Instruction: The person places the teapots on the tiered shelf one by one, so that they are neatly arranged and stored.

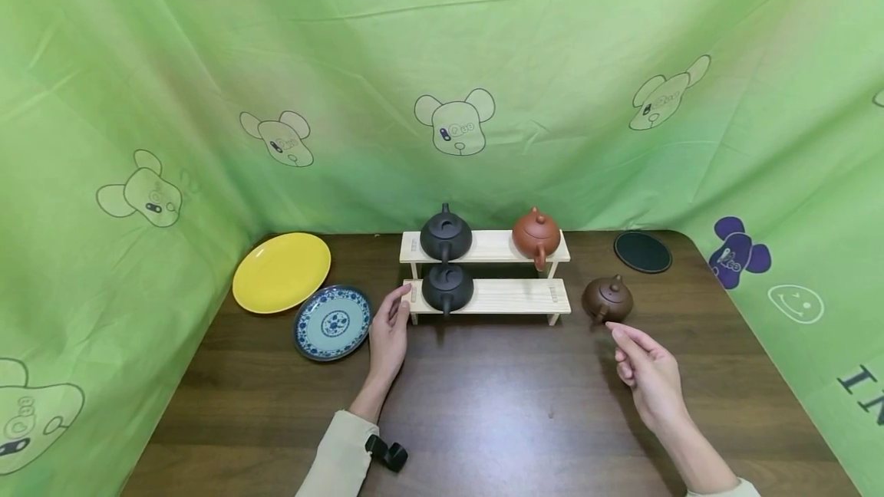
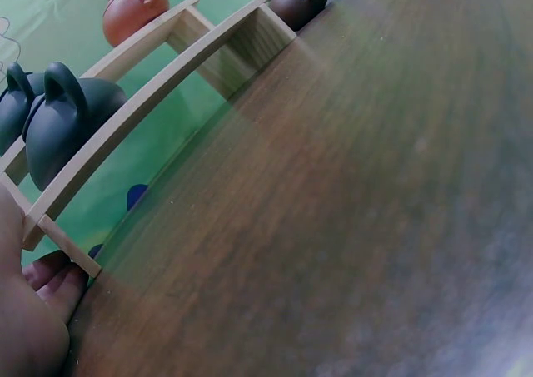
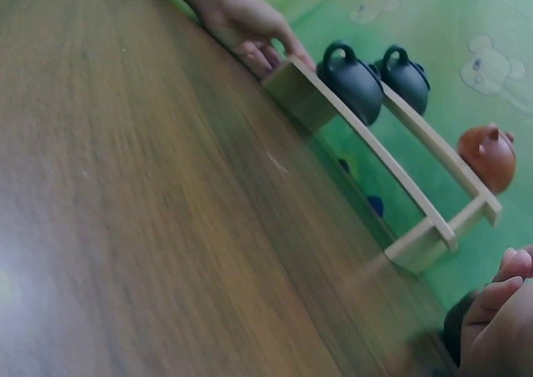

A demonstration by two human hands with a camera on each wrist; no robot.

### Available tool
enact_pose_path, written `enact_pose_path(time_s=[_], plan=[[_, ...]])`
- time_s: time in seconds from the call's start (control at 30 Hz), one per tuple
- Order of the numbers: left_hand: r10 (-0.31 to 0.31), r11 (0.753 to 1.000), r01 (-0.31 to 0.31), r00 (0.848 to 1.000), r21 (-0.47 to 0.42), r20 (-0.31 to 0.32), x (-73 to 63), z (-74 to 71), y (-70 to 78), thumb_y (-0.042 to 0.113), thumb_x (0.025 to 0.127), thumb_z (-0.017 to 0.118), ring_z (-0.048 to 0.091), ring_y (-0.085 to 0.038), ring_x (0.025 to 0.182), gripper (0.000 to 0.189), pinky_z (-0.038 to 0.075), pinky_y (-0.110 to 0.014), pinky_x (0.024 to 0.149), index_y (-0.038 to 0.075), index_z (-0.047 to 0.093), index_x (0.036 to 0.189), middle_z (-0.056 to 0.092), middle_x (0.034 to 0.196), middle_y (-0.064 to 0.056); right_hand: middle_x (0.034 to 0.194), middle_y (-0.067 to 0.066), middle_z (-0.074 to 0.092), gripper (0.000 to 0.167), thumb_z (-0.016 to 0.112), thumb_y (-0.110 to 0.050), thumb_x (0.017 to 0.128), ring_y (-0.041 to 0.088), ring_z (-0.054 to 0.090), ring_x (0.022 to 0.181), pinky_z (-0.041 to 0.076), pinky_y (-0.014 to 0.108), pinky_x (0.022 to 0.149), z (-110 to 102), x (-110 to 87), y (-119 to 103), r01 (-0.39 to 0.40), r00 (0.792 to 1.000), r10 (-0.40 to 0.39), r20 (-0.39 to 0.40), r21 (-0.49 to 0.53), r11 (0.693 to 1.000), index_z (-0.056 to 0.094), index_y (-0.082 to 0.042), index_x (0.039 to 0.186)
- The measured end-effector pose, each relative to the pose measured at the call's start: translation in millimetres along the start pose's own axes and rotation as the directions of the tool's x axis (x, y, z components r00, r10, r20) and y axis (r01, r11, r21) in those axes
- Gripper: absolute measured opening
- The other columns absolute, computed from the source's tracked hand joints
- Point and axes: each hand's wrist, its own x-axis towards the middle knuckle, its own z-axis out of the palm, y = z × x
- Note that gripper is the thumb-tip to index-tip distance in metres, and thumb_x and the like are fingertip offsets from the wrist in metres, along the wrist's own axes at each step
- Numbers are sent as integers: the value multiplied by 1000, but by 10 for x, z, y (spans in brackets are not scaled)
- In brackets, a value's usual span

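A light wooden two-tier stand (image 1: 511,297) bears a black teapot (image 1: 447,287) on its front tier, with a second black teapot (image 1: 445,235) and a reddish-brown teapot (image 1: 536,235) on the rear tier. My left hand (image 1: 389,334) grips the front tier's left end; in the right wrist view its fingers (image 3: 260,57) bend around the side, one digit along the top. To the right of the stand, a dark brown teapot (image 1: 608,298) sits upright on the table. Beside its handle my right hand (image 1: 649,378) has thumb and forefinger close together, seemingly holding nothing.
On the left lie a yellow plate (image 1: 282,273) and a blue-patterned plate (image 1: 334,324). A dark round mat (image 1: 643,251) rests at the back right. Green printed cloth (image 1: 442,37) surrounds the brown wooden table (image 1: 497,405) at the back and sides.
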Motion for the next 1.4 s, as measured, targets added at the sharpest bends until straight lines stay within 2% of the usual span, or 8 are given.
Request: enact_pose_path(time_s=[0.17,0.43,0.57,0.7,0.9,1.0,1.13,1.4], plan=[[-52,999,52,999,14,8,20,-9,-55,18,114,63,70,-18,131,29,55,-18,100,22,76,140,73,146,0,73,-8,63,28,62,-7,114,0,50,57,22,27,56,-69,47,4,-20,1000,20,7,0,1000,86,-22,113],[-58,998,58,998,-12,25,39,-17,-159,23,114,65,69,-24,134,29,55,-19,101,25,74,142,71,149,-1,77,-9,63,25,62,-13,115,1,49,61,23,27,58,-124,146,28,-94,994,98,56,-62,994,81,-27,122],[-65,998,65,998,-4,25,46,-18,-165,23,114,65,69,-23,134,29,55,-18,101,25,75,141,71,148,0,76,-9,65,27,58,-13,117,1,49,60,22,27,60,-130,197,27,-127,988,130,88,-42,991,80,-28,120],[-60,998,60,998,4,23,52,-19,-162,20,114,64,70,-24,133,29,55,-19,101,24,75,141,72,148,0,78,-9,65,30,53,-14,118,1,49,62,26,20,59,-119,245,23,-170,977,170,132,-7,985,79,-28,115],[-112,994,112,993,-9,32,50,-25,-140,17,114,63,69,-20,133,31,55,-19,101,27,75,140,71,148,5,79,-10,63,37,47,-13,120,-1,45,63,28,17,57,-54,320,41,-176,966,167,198,30,984,82,-25,115],[-123,992,123,992,7,29,37,-18,-72,16,114,63,70,-18,130,31,56,-21,98,26,75,140,71,148,5,78,-11,62,38,47,-16,121,-1,44,62,27,17,56,-16,353,54,-181,966,172,191,28,983,83,-25,115],[-128,992,127,992,27,22,23,-4,9,14,114,62,71,-18,129,32,57,-21,96,25,76,140,71,147,6,74,-11,61,38,50,-25,121,-1,44,60,29,16,55,18,360,38,-185,974,182,136,15,983,85,-25,108],[-107,994,106,994,27,19,28,-14,-22,14,114,61,71,-20,128,32,57,-21,96,26,76,139,72,146,5,71,-12,61,37,57,-31,118,-1,47,57,35,14,53,24,343,-27,-193,980,194,34,-21,981,85,-26,95]])
